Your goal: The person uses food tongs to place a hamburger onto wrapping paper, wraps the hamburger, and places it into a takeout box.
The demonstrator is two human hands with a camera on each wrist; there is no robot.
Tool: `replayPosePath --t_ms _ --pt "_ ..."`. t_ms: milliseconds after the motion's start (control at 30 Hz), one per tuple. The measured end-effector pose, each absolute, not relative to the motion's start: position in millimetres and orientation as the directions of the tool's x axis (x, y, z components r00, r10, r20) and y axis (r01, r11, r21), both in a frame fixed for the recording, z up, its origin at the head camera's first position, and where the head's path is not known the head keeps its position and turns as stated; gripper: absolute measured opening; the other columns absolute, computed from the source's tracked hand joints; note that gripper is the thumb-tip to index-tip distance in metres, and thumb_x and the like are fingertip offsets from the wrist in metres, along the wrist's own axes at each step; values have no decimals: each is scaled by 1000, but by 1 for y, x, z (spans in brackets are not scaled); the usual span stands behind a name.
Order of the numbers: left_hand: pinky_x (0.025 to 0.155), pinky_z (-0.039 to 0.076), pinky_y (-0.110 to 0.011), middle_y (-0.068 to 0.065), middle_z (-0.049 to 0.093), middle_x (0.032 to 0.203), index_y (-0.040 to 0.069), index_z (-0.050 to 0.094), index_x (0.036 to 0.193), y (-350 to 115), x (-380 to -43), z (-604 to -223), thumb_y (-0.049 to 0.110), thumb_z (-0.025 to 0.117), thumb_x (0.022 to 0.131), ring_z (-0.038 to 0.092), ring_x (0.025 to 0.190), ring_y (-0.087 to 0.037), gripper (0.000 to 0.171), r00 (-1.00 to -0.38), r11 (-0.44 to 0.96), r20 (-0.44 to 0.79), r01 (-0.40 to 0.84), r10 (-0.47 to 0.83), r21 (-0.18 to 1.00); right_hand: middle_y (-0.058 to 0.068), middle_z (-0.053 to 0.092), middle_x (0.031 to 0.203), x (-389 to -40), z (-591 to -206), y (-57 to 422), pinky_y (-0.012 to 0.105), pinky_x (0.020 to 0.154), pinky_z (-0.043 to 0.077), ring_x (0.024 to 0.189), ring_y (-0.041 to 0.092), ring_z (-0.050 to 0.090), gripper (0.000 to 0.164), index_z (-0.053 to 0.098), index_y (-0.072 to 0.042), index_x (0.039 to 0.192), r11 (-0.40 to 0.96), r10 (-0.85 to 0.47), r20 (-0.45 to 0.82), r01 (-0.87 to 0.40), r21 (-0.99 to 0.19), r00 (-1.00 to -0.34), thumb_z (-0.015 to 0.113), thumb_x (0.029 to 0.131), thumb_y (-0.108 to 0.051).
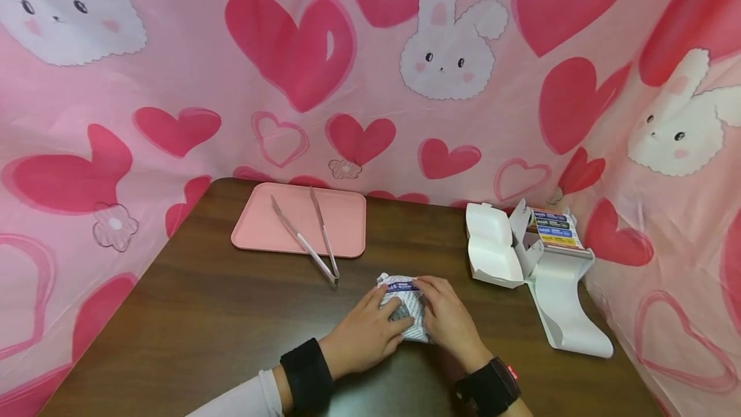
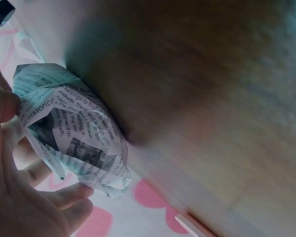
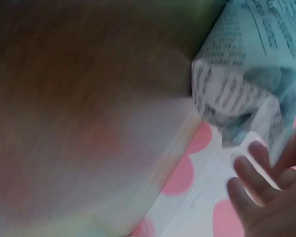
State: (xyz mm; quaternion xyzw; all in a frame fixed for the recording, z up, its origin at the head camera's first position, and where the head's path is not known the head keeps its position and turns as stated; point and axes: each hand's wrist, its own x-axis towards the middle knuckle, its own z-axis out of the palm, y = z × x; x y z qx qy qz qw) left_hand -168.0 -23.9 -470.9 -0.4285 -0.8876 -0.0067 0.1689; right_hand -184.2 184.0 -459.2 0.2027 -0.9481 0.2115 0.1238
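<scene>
A small parcel wrapped in newsprint-patterned paper (image 1: 412,306) sits on the brown table between both hands, a blue label (image 1: 401,286) across its far side. My left hand (image 1: 366,330) holds its left side, fingers spread over the top. In the left wrist view, thumb and fingers lie around the folded paper (image 2: 81,131). My right hand (image 1: 451,317) rests at the parcel's right side, its index fingertip at the label's end. The right wrist view shows several loosely extended fingers (image 3: 254,180) beside the crumpled paper end (image 3: 237,94). What is inside the wrapping is hidden.
Metal tongs (image 1: 315,253) lie across a pink tray (image 1: 347,204), handle end over its near edge. At the right stand an opened white clamshell box (image 1: 492,246) and a holder with coloured labels (image 1: 554,227), a white strip (image 1: 570,314) trailing from it. Patterned cloth hangs behind.
</scene>
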Motion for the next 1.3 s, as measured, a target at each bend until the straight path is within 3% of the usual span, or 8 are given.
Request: replayPosePath --t_ms 200,600,800,1033,1300 --pt "114 39 -48 -7 60 131 32 63 136 -24 -171 -471 42 52 104 53 128 -37 36 -553 610 304 780 776 -138 13 62 133 -182 -461 190 48 100 50 122 32 61 41 68 0 125 840 -317 238 -388 -380 -918 64 85 7" --pt "116 36 -48 -8 59 130 27 63 137 -25 -175 -473 39 53 104 55 125 -34 37 -521 570 290 813 803 -117 12 61 135 -183 -465 192 47 100 50 121 31 62 41 68 -2 127 811 -321 243 -398 -429 -916 63 88 6" --pt "116 36 -47 -8 57 132 27 62 139 -26 -175 -470 38 53 104 54 128 -36 38 -555 587 265 808 789 -55 14 61 133 -182 -468 192 48 100 50 120 31 62 34 69 -1 125 789 -312 304 -423 -445 -900 66 91 2" --pt "116 36 -46 -7 56 132 27 59 143 -26 -176 -469 38 53 104 52 129 -35 41 -562 588 242 807 791 -50 12 53 143 -181 -466 194 44 99 52 126 28 57 42 63 -6 135 759 -326 175 -367 -538 -929 71 94 -11" --pt "112 41 -47 -7 56 132 27 58 143 -28 -176 -468 38 53 104 52 129 -38 41 -564 587 250 809 787 -26 10 51 145 -179 -469 194 44 102 50 127 27 56 44 62 -8 136 758 -320 161 -354 -548 -934 71 94 -13"
